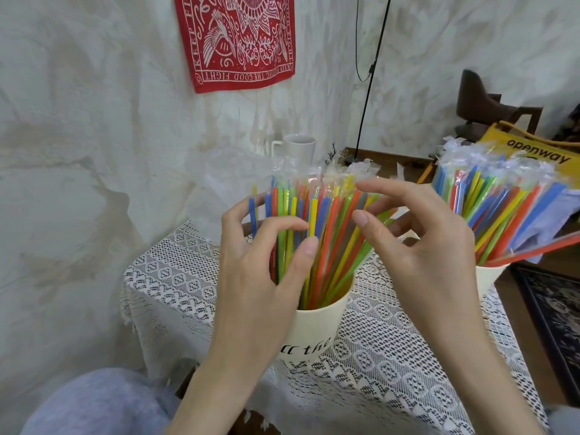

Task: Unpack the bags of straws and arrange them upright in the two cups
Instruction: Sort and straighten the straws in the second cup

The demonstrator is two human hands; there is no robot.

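Nearest us, our left hand (263,271) and right hand (417,233) flank the straws (317,233) standing in the near cup (314,328), which sits on the lace-covered tabletop (392,356). The left hand's curled fingers press against the left side of the bundle, thumb at the front, steadying it but not closing round it. The right hand hovers released, fingers loosely bent, fingertips brushing the straws that lean right.

We judge the step in hand to be tidying this bundle upright. To do it well, we should gather the leaning straws inward with both hands at mid-height, pressing gently so the cup does not tip.

Further right stands the 2nd cup (486,277), already full, its straws (502,208) fanning rightward. Behind both cups lies crumpled clear wrapping (361,169).
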